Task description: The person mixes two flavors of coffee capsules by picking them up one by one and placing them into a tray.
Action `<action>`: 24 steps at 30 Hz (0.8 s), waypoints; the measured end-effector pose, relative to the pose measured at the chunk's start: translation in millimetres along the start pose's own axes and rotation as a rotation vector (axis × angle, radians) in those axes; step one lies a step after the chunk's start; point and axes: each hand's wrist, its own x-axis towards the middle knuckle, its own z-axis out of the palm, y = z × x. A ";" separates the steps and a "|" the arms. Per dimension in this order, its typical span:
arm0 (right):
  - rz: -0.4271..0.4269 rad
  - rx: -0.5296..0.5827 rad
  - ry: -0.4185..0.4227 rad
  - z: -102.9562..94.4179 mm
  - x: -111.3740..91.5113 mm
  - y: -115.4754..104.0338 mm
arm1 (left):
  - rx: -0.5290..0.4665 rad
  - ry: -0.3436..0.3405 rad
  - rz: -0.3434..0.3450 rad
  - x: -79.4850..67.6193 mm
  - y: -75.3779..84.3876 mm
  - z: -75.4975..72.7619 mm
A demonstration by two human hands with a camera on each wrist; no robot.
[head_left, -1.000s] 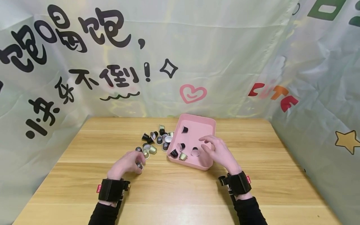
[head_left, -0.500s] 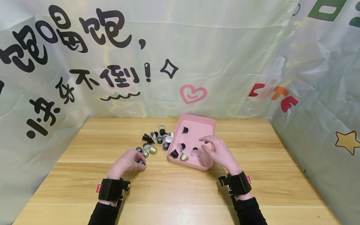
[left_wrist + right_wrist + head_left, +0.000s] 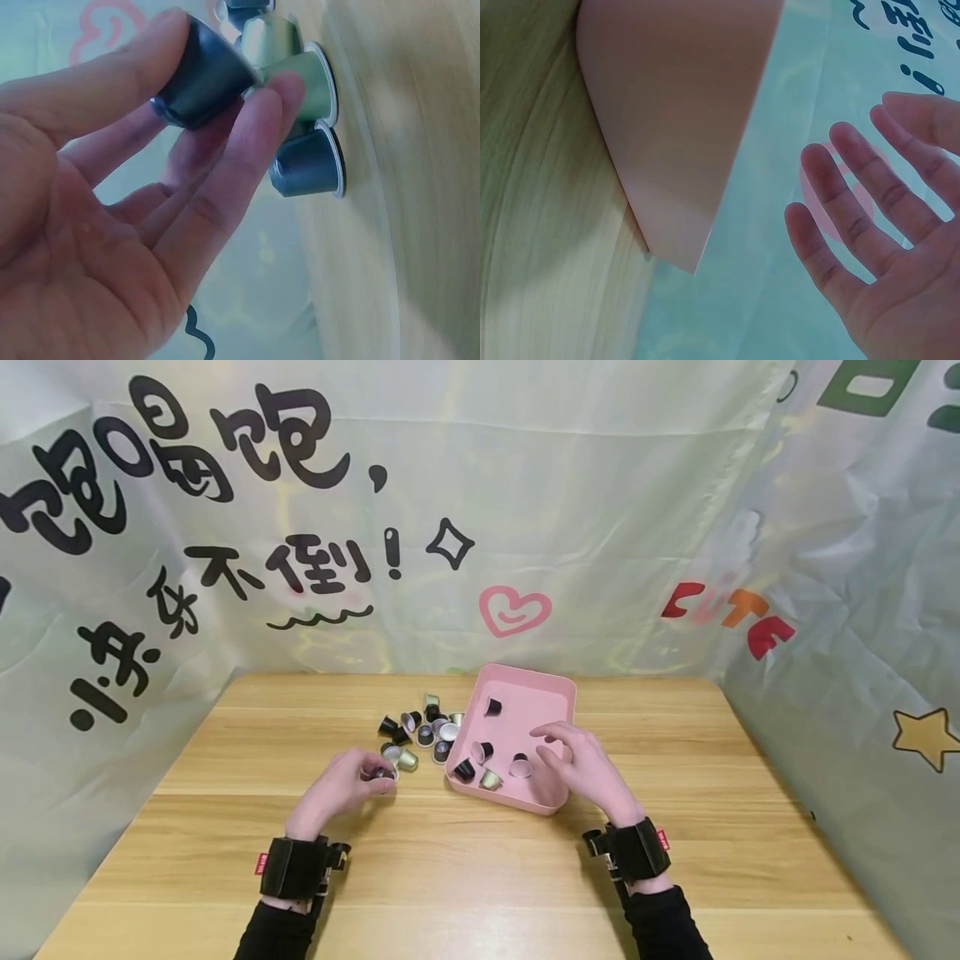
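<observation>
A pale printed cloth [image 3: 637, 510] hangs behind the worktop [image 3: 675, 860] and at its both sides, so the far edge of the wood ends at the fabric. On this worktop lies a pink tray [image 3: 536, 714], near to that far edge and turned a little (its sides do not run quite parallel with the edges of the wood). From the right wall of the tray, broad room extends to the right edge of the worktop; in front, between the two arms, there is also wide room.

The right hand [image 3: 585, 772] is above the right part of the tray, released, with its fingers relaxed and slightly apart. The left hand [image 3: 341, 789] is grasping a dark capsule [image 3: 206, 75] between thumb and fingers, at the near left side of the capsule heap [image 3: 425, 735]. Whether this capsule touches the wood, one cannot tell.

The heap is at the left of the tray, and its right members are just beside the tray wall; the gap there is very narrow. Inside the tray lie five capsules: four dark or pale-rimmed ones, and one pale green capsule [image 3: 491, 779] close to the near wall. Most of them are in the left and near part.
</observation>
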 end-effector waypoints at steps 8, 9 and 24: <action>0.001 0.008 -0.006 0.7 0.1 0.4 | -0.059 0.073 0.042 3.2 -1.5 3.2; 0.002 0.008 -0.007 0.8 0.1 0.3 | -0.068 0.091 0.045 3.8 -1.2 3.7; -0.004 0.011 -0.011 -0.3 0.3 -1.2 | -0.108 0.268 0.066 9.0 1.4 4.6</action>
